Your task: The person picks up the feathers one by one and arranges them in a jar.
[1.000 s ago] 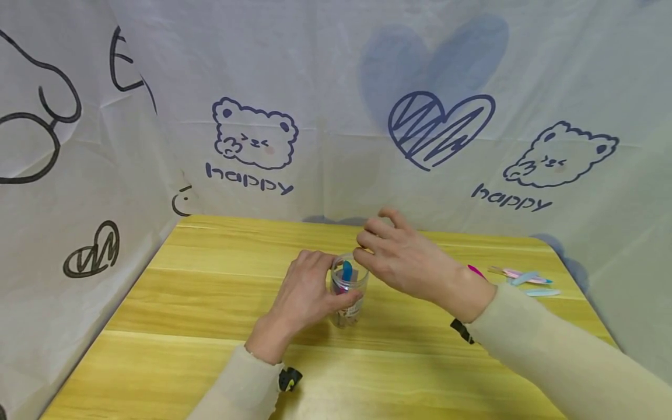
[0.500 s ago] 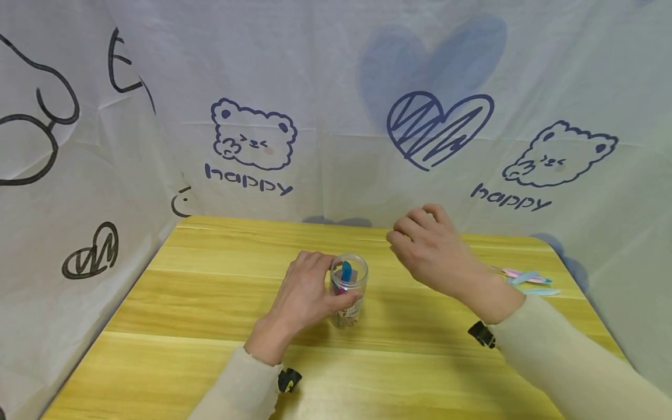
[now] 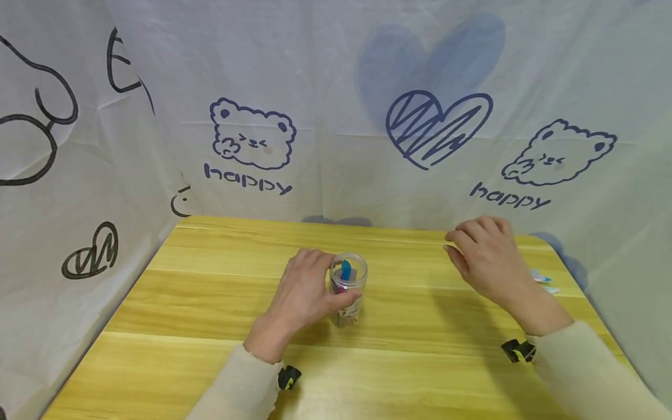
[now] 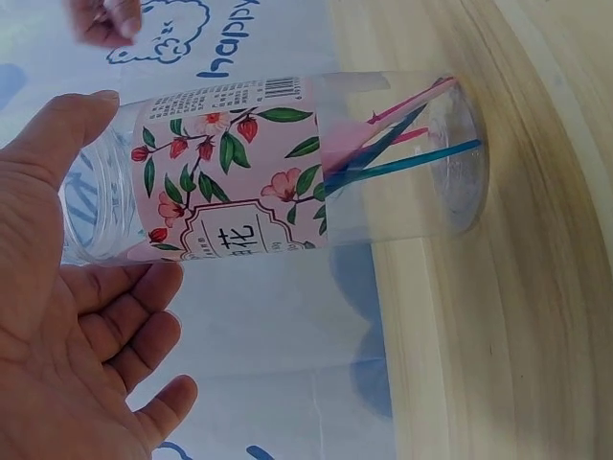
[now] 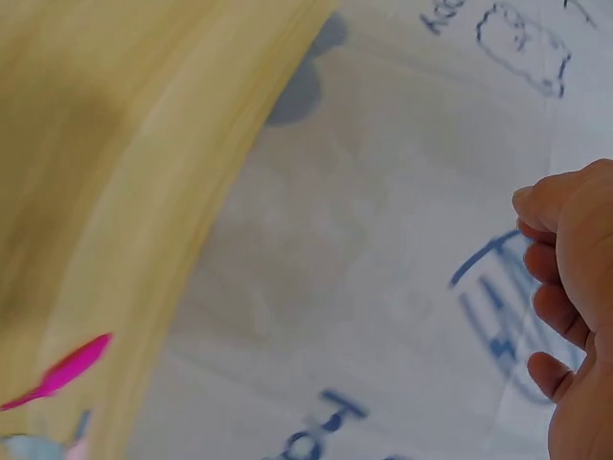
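A clear jar (image 3: 358, 282) without a lid stands upright on the table. My left hand (image 3: 299, 291) grips it near the top, thumb on the near side and fingers round the far side. The left wrist view shows its pink floral label (image 4: 230, 182). Slim plastic sticks in blue and pink, such as the teal stick (image 4: 402, 165), lean inside it. My right hand (image 3: 490, 259) hovers over the right part of the table, fingers loosely curled with nothing in them. Near it, a magenta stick with a wide flat end (image 5: 72, 369) lies on the table.
More slim sticks (image 3: 541, 277) in pale blue and pink lie at the table's right, partly behind the right hand. The wood-grain table (image 3: 210, 291) ends at the back against a white cloth (image 3: 336, 175) with drawings.
My right hand has moved away from the jar's mouth to the right, towards the loose sticks, and now covers some of them. The left hand and jar stay put.
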Demonstrator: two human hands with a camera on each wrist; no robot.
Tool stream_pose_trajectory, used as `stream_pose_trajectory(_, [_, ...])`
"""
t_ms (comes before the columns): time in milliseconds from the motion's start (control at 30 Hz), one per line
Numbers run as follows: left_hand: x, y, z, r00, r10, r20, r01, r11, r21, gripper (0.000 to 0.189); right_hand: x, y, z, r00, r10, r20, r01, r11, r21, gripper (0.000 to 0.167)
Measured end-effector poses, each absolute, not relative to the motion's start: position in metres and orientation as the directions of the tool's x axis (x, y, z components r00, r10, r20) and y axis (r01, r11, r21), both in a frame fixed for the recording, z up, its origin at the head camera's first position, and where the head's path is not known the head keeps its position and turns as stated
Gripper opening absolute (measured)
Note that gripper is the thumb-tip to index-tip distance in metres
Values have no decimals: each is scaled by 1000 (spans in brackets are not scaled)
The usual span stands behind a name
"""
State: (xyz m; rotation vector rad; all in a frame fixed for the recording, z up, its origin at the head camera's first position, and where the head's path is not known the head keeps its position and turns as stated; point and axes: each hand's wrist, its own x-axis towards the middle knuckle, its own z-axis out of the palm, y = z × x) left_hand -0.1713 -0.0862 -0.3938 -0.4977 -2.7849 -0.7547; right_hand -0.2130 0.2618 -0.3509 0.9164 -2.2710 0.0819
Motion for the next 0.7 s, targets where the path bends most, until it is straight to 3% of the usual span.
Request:
stream_pose_trajectory(300, [-171,-85,-394,-925,264,272,365,815,451,74,-204,312,-386,-652,-406,640,-511,859,25,14])
stream_pose_trajectory(500, [-170,-85,-394,-925,267,270,366,817,446,75,-202,343,-409,-803,-248,542,-341,937,-75,15])
stream_pose_trajectory(700, [-172,-85,-393,-929,263,260,358,820,447,76,-200,363,-428,-870,-146,471,-238,961,-141,14])
